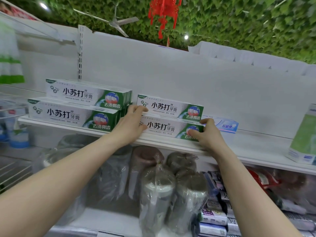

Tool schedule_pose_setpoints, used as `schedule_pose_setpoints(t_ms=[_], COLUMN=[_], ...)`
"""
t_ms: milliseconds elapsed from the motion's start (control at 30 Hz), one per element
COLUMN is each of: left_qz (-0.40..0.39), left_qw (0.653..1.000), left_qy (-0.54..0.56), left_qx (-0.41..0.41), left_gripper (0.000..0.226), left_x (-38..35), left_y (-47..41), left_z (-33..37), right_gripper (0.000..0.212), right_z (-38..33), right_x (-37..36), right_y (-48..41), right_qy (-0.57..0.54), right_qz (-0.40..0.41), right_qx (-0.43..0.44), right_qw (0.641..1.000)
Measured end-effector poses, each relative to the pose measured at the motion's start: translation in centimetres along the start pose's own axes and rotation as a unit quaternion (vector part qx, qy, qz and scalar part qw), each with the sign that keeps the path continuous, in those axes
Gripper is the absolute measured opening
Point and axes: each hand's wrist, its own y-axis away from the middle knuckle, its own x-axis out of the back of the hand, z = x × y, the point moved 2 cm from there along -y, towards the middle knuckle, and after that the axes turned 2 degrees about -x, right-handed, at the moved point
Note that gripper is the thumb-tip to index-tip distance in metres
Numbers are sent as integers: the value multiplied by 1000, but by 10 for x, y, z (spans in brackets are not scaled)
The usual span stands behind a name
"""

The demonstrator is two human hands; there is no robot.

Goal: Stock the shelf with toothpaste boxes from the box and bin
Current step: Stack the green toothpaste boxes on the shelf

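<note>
**Presently: two stacked toothpaste boxes held at both ends on the shelf**

Two green-and-white toothpaste boxes are seen stacked lengthwise near the front edge of the white shelf (248,146), the upper box (171,108) lying flat on the lower box (164,128). The left end of this pair is gripped by the left hand (131,124): its fingers (140,108) are curled over the end of the upper box, while the thumb is laid against the front of the lower one. The right end of the lower box is held by the right hand (207,134), with the thumb pressed on the printed front face and the fingers bent round behind the end.

Just beside the left hand, a larger stack of matching boxes (77,106) is set two layers high and several rows deep on the same shelf. Behind the right hand, a blue-and-white carton (227,125) is laid flat near the back panel. Farther right, well apart, a pale green carton (304,139) is cut off by the frame edge. Below the shelf, plastic-wrapped rolls (157,185) are packed upright.
</note>
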Motion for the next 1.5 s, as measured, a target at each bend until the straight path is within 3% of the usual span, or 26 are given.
schedule_pose_setpoints(t_ms=[133,267,367,467,567,667,767,833,1200,1500], left_qz=[4,6,74,141,133,101,40,13,45,26], left_qw=[1000,999,987,971,964,946,941,942,958,969], left_qy=[1,-42,-121,-143,-169,-267,-312,-315,-273,-239], left_qx=[8,-19,-76,-128,-154,-155,-126,-111,-82,-59], left_gripper=[60,50,43,33,39,55,37,28,42,51], left_x=[1,0,0,10,18,19,19,18,-1,0], left_y=[2,4,5,-1,-21,-49,-70,-80,-112,-113], left_z=[0,4,15,30,38,39,41,40,24,29], right_gripper=[55,64,67,54,41,45,54,52,38,36], right_z=[-7,-9,-17,-25,-33,-41,-42,-42,-46,-48], right_x=[-1,-1,3,11,13,6,0,-2,-13,-12], right_y=[2,8,10,1,-15,-28,-44,-54,-88,-92], right_qy=[39,70,87,116,176,266,323,316,304,304], right_qz=[-2,9,113,179,171,153,98,82,86,70], right_qx=[0,9,87,154,187,208,197,190,171,174], right_qw=[999,998,986,965,951,929,920,926,933,934])
